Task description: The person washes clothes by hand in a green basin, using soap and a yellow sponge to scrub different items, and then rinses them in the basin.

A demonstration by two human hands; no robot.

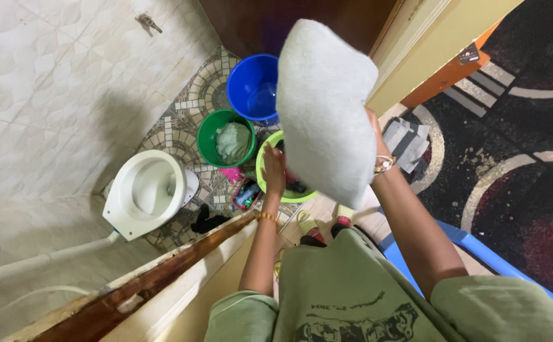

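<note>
The right hand (377, 149) gripped the grey cloth (324, 107) at its 3 o'clock edge, long axis running 12 to 6; the left hand (274, 170), fingers loose and empty, lay nearer the 7 o'clock corner.

This is a home bathroom seen from its doorway. A white toilet bowl (146, 190) stands against pale tiled walls (55, 69) on a floor of small mosaic tiles (181, 126). Near the toilet on that floor sit a blue bucket (251, 85), a green bucket (216, 136) holding cloth, and a lime-green basin (270, 183). A wooden door frame (162, 278) marks the threshold, and a dark patterned carpet (517, 164) covers the room outside.
</note>
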